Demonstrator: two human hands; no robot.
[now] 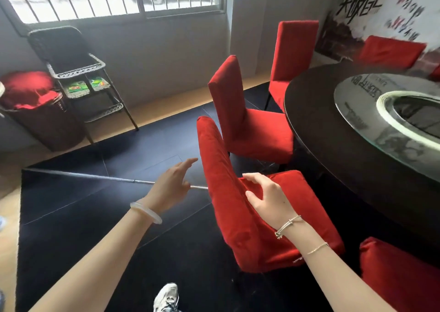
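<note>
Loosely, right hand [266, 198] rests on red chair [223, 169], left hand [170, 185] beside it

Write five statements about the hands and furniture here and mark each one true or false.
1. The nearest chair is covered in red. True.
2. The left hand grips that chair's backrest. False: its fingers are straight and grip nothing.
3. The right hand is over the chair where seat meets backrest. True.
4. The round table is white. False: it is dark.
5. The wicker basket holds red cloth. True.
</note>
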